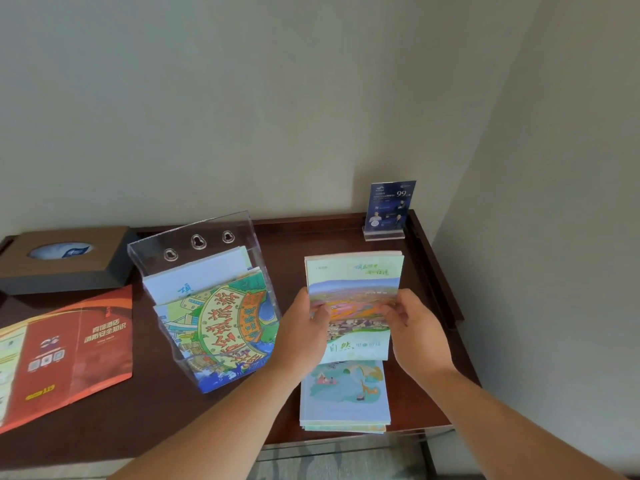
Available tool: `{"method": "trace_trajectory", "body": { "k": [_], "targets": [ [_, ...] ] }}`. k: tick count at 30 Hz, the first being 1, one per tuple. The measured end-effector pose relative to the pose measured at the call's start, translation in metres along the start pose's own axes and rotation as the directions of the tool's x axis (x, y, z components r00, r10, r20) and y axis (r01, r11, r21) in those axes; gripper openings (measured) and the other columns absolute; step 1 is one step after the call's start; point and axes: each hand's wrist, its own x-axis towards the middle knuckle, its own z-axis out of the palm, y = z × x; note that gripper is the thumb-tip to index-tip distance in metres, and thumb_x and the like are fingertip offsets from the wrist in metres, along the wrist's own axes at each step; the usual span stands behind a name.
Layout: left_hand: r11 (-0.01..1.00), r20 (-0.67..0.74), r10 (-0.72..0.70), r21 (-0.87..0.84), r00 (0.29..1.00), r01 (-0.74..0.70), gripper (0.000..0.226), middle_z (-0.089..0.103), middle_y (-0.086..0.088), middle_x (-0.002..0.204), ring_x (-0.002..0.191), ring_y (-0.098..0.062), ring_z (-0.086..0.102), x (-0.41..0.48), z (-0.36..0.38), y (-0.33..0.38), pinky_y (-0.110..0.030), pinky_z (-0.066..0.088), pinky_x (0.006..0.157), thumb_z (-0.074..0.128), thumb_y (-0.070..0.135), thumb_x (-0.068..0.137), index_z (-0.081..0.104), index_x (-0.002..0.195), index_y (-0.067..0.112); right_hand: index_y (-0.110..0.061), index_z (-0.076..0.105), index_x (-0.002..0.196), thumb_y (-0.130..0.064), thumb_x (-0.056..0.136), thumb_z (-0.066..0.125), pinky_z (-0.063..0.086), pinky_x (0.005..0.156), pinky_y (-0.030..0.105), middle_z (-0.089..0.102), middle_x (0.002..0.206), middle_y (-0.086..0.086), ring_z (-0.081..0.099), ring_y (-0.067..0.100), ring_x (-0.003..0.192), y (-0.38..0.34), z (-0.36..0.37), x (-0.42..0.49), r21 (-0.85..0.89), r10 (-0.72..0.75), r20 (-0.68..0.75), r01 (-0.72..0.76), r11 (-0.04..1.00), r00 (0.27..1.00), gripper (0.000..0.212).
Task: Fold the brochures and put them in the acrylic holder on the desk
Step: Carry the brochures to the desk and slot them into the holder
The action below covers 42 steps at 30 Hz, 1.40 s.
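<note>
Our left hand (304,329) and right hand (414,323) each pinched one side of the green folded paper brochure (353,289), near the right edge of the dark brown wooden desk (322,237). It partly covered a pale blue brochure stack (346,393) by the front edge. The clear acrylic holder (194,237) stood mid-desk with bright cartoon-map brochures (221,320) inside. A red open brochure (79,348) lay at the left edge.

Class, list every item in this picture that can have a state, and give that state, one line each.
green brochure: folded, held by both hands.
left hand: grips its left edge.
right hand: grips its right edge.
stack: folded brochures, lying flat.
red brochure: unfolded, lying flat.
holder: standing, brochures inside.
tissue box: tissue showing at the opening.
</note>
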Motion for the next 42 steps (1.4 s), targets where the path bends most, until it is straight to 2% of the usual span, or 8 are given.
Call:
{"method": "trace_trajectory", "body": {
  "k": [3, 5, 11, 15, 18, 28, 32, 42],
  "targets": [
    [0.997, -0.036, 0.063, 0.039, 0.997, -0.062, 0.015, 0.061, 0.010, 0.106, 0.080, 0.009, 0.054, 0.008, -0.020, 0.020, -0.006, 0.039, 0.060, 0.046, 0.020, 0.100, 0.054, 0.113, 0.016, -0.032, 0.060, 0.095, -0.026, 0.097, 0.057, 0.046, 0.065, 0.022, 0.067, 0.084, -0.017, 0.061, -0.004, 0.080, -0.027, -0.003, 0.014, 0.008, -0.094, -0.040, 0.094, 0.996, 0.995, 0.007],
    [0.992, -0.092, 0.125, 0.047, 0.988, -0.121, 0.014, 0.063, 0.010, 0.102, 0.075, 0.000, 0.057, 0.014, -0.042, 0.043, -0.019, 0.042, 0.062, 0.047, 0.019, 0.099, 0.054, 0.110, 0.015, -0.029, 0.061, 0.096, -0.027, 0.097, 0.058, 0.046, 0.066, 0.023, 0.066, 0.084, -0.016, 0.061, -0.002, 0.080, -0.057, -0.007, 0.028, -0.003, -0.192, -0.063, 0.192, 0.981, 0.979, 0.004],
    [0.964, -0.268, 0.267, 0.067, 0.926, -0.258, 0.021, 0.066, -0.002, 0.111, 0.100, -0.020, 0.063, 0.034, -0.140, 0.108, -0.035, 0.049, 0.085, 0.053, 0.011, 0.094, 0.053, 0.115, 0.007, -0.029, 0.057, 0.097, -0.030, 0.097, 0.057, 0.041, 0.060, 0.009, 0.059, 0.078, -0.022, 0.056, -0.013, 0.074, -0.168, -0.003, 0.066, -0.046, -0.474, -0.106, 0.472, 0.880, 0.874, 0.001],
    [0.962, -0.344, 0.273, 0.109, 0.898, -0.251, 0.025, 0.066, -0.001, 0.114, 0.094, -0.030, 0.065, 0.037, -0.198, 0.118, -0.048, 0.052, 0.087, 0.053, 0.013, 0.094, 0.052, 0.119, 0.007, -0.020, 0.058, 0.102, -0.028, 0.097, 0.057, 0.055, 0.072, 0.044, 0.061, 0.083, -0.013, 0.062, 0.015, 0.077, -0.224, 0.026, 0.079, 0.033, -0.519, -0.028, 0.519, 0.854, 0.855, 0.009],
    [0.967, -0.406, 0.252, 0.077, 0.879, -0.242, 0.028, 0.065, -0.003, 0.121, 0.098, -0.036, 0.064, 0.038, -0.228, 0.115, -0.058, 0.048, 0.092, 0.052, 0.012, 0.093, 0.052, 0.121, 0.007, -0.016, 0.058, 0.103, -0.028, 0.097, 0.057, 0.054, 0.072, 0.051, 0.063, 0.086, -0.001, 0.062, 0.026, 0.079, -0.253, 0.048, 0.083, 0.052, -0.555, 0.027, 0.554, 0.831, 0.831, 0.014],
    [0.985, -0.463, 0.164, 0.029, 0.871, -0.170, 0.023, 0.063, 0.005, 0.118, 0.076, -0.005, 0.053, 0.049, -0.251, 0.071, -0.028, 0.044, 0.066, 0.050, 0.013, 0.098, 0.055, 0.118, 0.023, -0.012, 0.061, 0.106, -0.026, 0.097, 0.057, 0.052, 0.072, 0.043, 0.066, 0.089, 0.006, 0.063, 0.029, 0.081, -0.263, 0.093, 0.092, 0.029, -0.505, 0.184, 0.509, 0.860, 0.843, 0.016],
    [0.987, -0.439, 0.153, 0.025, 0.885, -0.158, 0.029, 0.062, 0.010, 0.121, 0.096, 0.009, 0.053, 0.053, -0.246, 0.059, -0.017, 0.041, 0.072, 0.049, 0.013, 0.099, 0.054, 0.123, 0.028, -0.012, 0.061, 0.105, -0.025, 0.098, 0.057, 0.053, 0.076, 0.048, 0.066, 0.090, 0.007, 0.062, 0.029, 0.080, -0.254, 0.099, 0.094, 0.017, -0.476, 0.210, 0.484, 0.875, 0.854, 0.015],
    [0.997, -0.360, 0.075, 0.002, 0.930, -0.080, 0.032, 0.065, 0.006, 0.119, 0.086, -0.017, 0.055, 0.049, -0.237, 0.040, -0.028, 0.043, 0.069, 0.050, 0.012, 0.098, 0.057, 0.125, 0.028, -0.016, 0.061, 0.101, -0.024, 0.098, 0.057, 0.056, 0.076, 0.047, 0.065, 0.085, -0.004, 0.063, 0.020, 0.077, -0.228, 0.105, 0.089, 0.022, -0.399, 0.278, 0.409, 0.912, 0.874, 0.010]
  ]
}}
